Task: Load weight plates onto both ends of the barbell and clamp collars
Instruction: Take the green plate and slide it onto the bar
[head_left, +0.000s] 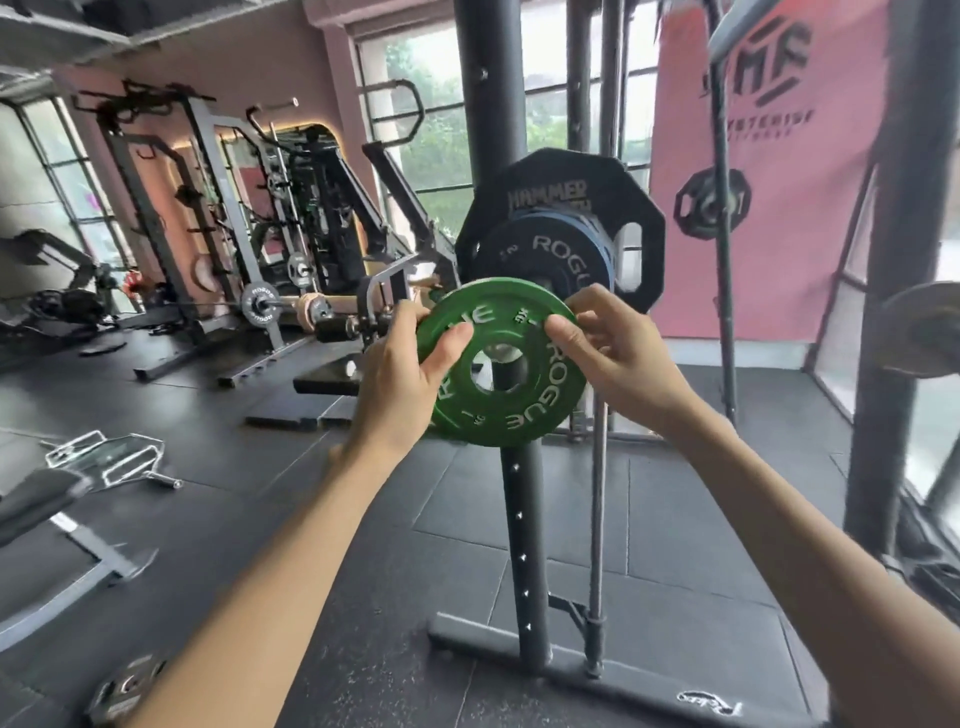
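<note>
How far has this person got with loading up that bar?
On this end, a big black Hammer plate, a blue plate and a black Rogue plate are already loaded. In hand: the left hand and right hand grip a green plate in front of that stack, apparently not yet slid on. Left: seating it and clamping a collar; none shows. The opposite end is out of view.

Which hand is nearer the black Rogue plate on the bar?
Right. The right hand sits just below the black Rogue plate; the left hand grips the green plate farther left.
</note>
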